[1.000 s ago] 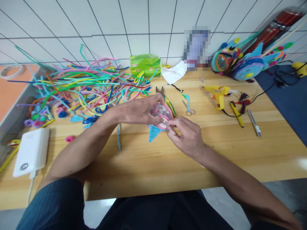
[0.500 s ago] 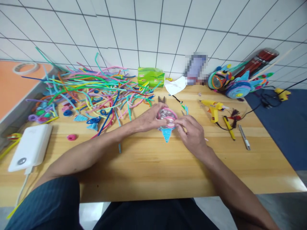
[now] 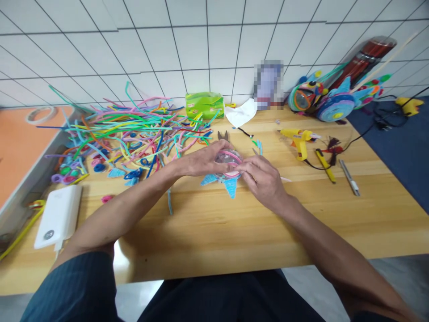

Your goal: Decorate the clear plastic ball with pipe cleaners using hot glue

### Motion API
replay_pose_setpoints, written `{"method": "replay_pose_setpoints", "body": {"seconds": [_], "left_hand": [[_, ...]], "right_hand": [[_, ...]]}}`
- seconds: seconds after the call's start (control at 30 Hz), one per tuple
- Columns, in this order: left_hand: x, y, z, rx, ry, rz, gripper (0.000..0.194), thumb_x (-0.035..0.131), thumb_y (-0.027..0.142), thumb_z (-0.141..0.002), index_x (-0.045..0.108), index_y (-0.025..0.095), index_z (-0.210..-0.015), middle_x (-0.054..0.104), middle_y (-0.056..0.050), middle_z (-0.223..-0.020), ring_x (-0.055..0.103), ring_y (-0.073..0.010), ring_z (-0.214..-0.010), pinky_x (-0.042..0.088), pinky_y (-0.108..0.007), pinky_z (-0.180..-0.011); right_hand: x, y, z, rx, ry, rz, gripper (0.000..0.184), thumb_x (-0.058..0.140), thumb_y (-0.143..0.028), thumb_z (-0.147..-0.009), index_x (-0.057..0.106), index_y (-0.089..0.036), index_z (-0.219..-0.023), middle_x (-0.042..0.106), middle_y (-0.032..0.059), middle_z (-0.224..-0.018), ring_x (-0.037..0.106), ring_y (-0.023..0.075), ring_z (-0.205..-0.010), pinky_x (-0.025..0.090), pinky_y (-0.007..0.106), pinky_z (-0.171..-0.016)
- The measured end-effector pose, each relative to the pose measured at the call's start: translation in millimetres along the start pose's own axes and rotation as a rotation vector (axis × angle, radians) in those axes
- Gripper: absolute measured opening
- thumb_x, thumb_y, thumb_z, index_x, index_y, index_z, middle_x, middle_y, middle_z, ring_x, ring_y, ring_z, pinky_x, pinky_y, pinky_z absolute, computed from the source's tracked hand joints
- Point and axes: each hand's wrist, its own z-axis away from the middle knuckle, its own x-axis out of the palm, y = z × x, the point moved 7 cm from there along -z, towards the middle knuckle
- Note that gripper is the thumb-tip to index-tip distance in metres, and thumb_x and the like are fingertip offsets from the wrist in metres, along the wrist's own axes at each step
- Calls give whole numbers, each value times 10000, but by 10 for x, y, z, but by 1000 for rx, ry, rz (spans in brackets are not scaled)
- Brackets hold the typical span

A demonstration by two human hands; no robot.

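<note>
A small round craft piece [image 3: 228, 157] with a pink pipe-cleaner rim and light blue fins [image 3: 232, 187] lies on the wooden table [image 3: 214, 223] in front of me. My left hand [image 3: 203, 160] curls round its left side and holds it. From the right, my right hand [image 3: 261, 179] pinches the pink rim with its fingertips. Both hands are closed on the piece.
A heap of coloured pipe cleaners [image 3: 134, 129] covers the back left. Pliers [image 3: 223, 135], a green tissue pack [image 3: 204, 105], a yellow glue gun [image 3: 298, 138], a yellow cutter [image 3: 324, 165] and a pen [image 3: 350, 178] lie behind and right. A white power bank [image 3: 58, 217] sits left. Finished craft fish [image 3: 330, 98] lean at the back right.
Both hands have turned the craft piece on the table, so a second blue fin now shows at its left. The camera has shifted a little.
</note>
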Motion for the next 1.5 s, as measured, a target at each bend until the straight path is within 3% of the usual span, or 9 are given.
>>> {"method": "replay_pose_setpoints", "body": {"seconds": [0.23, 0.53, 0.8, 1.03, 1.23, 1.37, 1.5], "left_hand": [[22, -34, 1, 17, 68, 66, 625, 750, 639, -905, 610, 200, -1327, 737, -115, -1278, 718, -273, -1131, 598, -415, -985], [46, -69, 81, 16, 210, 56, 620, 746, 652, -918, 628, 210, -1336, 736, -109, -1350, 704, -279, -1185, 580, -420, -1045], [142, -124, 152, 29, 304, 109, 628, 758, 617, -915, 607, 200, -1360, 700, -139, -1381, 693, -295, -1232, 584, -435, -1027], [173, -137, 170, 11, 257, 140, 670, 759, 647, -930, 585, 210, -1407, 712, -147, -1397, 706, -304, -1240, 600, -439, -1003], [202, -173, 150, 25, 225, 172, 725, 791, 646, -899, 529, 214, -1420, 718, -160, -1409, 723, -317, -1258, 596, -492, -1081], [207, -216, 130, 72, 359, 107, 821, 809, 631, -861, 539, 191, -1499, 627, -202, -1538, 624, -370, -1431, 509, -564, -1230], [247, -204, 111, 132, 432, 17, 687, 809, 565, -884, 618, 221, -1447, 675, -160, -1464, 588, -354, -1437, 464, -560, -1270]], "right_hand": [[-29, 78, -15, 76, -1, -105, 185, 650, -125, -1040, 750, -272, -1089, 789, 48, -1014, 745, 239, -971, 613, 408, -889], [-19, 133, -11, 109, -28, -119, 201, 629, -114, -1031, 736, -283, -1048, 795, 36, -1004, 741, 237, -962, 598, 407, -881], [-38, 89, -21, 124, -45, -105, 98, 677, -182, -1041, 712, -267, -1075, 787, 34, -981, 737, 234, -940, 579, 395, -843], [-32, 60, -36, 104, -29, -103, 118, 666, -161, -1034, 707, -271, -1023, 772, 21, -944, 734, 221, -909, 576, 386, -817], [-18, 55, -28, 120, -34, -114, 149, 666, -139, -1004, 727, -274, -1001, 775, 25, -944, 735, 233, -920, 582, 403, -836], [-27, 42, -36, 102, -16, -91, 128, 672, -153, -1016, 718, -272, -1024, 787, 29, -970, 742, 234, -946, 583, 402, -850], [-49, 66, -55, 137, 10, -97, 100, 696, -171, -997, 718, -269, -1001, 788, 26, -941, 737, 238, -924, 582, 399, -838]]}}
